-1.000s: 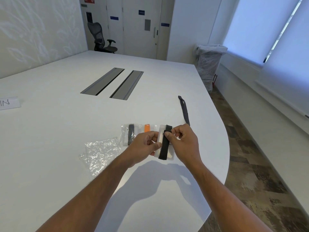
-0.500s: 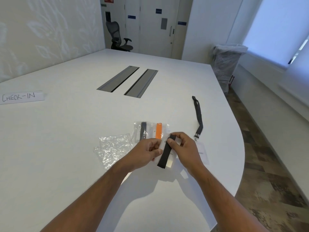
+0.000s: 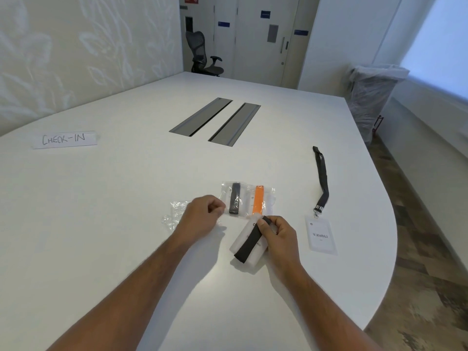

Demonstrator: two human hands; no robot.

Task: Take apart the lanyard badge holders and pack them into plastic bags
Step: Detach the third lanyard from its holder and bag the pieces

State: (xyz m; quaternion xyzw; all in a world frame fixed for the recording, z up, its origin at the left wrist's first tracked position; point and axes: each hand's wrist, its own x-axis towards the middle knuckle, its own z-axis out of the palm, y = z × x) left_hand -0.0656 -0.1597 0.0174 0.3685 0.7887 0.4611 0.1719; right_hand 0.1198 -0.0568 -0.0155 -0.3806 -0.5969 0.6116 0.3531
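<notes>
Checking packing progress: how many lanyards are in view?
4: a black one and an orange one bagged mid-table, a folded black one in the right hand, one stretched out and clipped to the V.Kohli badge.

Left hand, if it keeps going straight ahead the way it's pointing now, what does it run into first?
Probably the packed bag with the black lanyard, which lies just beyond the knuckles of the left hand. Depth is unclear, so the hand may already be touching its edge.
</notes>
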